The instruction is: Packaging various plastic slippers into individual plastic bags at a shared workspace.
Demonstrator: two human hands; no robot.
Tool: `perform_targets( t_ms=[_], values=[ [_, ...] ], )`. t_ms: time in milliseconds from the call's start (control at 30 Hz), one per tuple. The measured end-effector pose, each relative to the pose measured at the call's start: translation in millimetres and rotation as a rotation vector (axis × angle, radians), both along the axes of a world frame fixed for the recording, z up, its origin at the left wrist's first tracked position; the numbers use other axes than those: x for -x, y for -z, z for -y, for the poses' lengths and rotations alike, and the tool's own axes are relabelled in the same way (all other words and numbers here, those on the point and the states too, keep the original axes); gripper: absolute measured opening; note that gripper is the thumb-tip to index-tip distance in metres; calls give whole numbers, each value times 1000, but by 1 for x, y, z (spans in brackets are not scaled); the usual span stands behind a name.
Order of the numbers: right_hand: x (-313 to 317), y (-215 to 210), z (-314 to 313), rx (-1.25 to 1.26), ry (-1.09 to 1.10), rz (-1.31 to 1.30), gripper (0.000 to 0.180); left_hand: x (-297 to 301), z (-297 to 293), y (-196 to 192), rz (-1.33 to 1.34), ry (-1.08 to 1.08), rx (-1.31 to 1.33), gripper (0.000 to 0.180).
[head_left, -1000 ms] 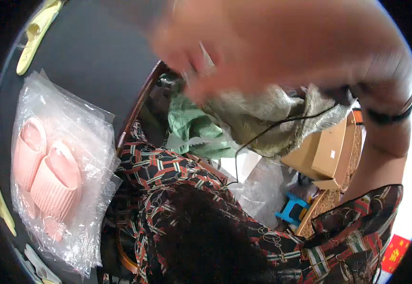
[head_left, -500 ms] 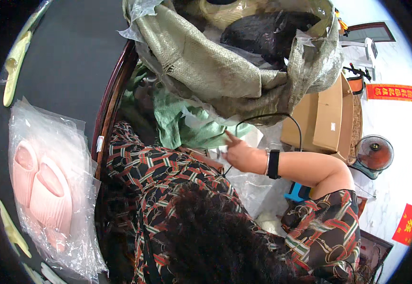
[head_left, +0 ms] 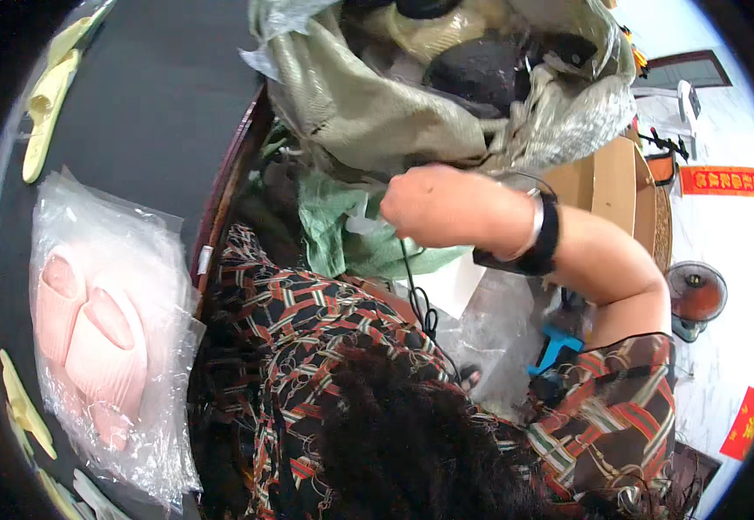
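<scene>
By the open sack beside the counter, our right hand hides its fingers, so we cannot tell whether it grips the black cord hanging below, whose loops could snag if tugged, our left hand unseen.

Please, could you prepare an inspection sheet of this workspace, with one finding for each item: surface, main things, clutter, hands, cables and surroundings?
Surface: dark tabletop, bearing pink slippers in a clear plastic bag, and pale yellow slippers near the picture's left rim.
Main things: open woven sack beside the right hand, black and yellowish items inside.
Clutter: green sheet, cardboard box, blue object.
Hands: right hand with curled fingers; left hand not in view.
Cables: black cable hangs below the right hand; whether gripped is unclear.
Surroundings: fan and red banner at right, by a pale wall.
</scene>
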State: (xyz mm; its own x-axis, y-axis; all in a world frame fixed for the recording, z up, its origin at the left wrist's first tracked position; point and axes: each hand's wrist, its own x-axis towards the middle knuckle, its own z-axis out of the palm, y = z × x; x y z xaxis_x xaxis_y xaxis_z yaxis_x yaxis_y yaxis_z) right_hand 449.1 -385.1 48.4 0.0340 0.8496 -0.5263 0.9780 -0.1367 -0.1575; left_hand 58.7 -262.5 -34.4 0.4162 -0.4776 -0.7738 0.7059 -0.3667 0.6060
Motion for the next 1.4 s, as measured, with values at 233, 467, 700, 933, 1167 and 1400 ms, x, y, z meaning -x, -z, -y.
perform_targets(
  t_ms=[233, 467, 700, 933, 1167, 1400],
  values=[
    [14, 180, -7, -122, -146, 42, 11, 39, 8, 48, 126, -223, 19, 54],
    [-47, 215, 25, -30, -464, 212, 16, 170, 137, 76, 63, -974, -72, 53],
    [-39, 215, -55, 397, -462, -8, 22, 190, 290, 116, -67, -1675, 10, 57],
    [-70, 204, -82, 585, -340, 35, 27, 164, 362, 162, -143, -1753, 174, 61],
    [-100, 197, -116, 658, -39, 45, 34, 151, 345, 176, 37, -1637, 308, 62],
    [-40, 216, -122, 294, -833, -322, 40, 228, 220, 88, -247, -1017, -726, 42]
  ],
)
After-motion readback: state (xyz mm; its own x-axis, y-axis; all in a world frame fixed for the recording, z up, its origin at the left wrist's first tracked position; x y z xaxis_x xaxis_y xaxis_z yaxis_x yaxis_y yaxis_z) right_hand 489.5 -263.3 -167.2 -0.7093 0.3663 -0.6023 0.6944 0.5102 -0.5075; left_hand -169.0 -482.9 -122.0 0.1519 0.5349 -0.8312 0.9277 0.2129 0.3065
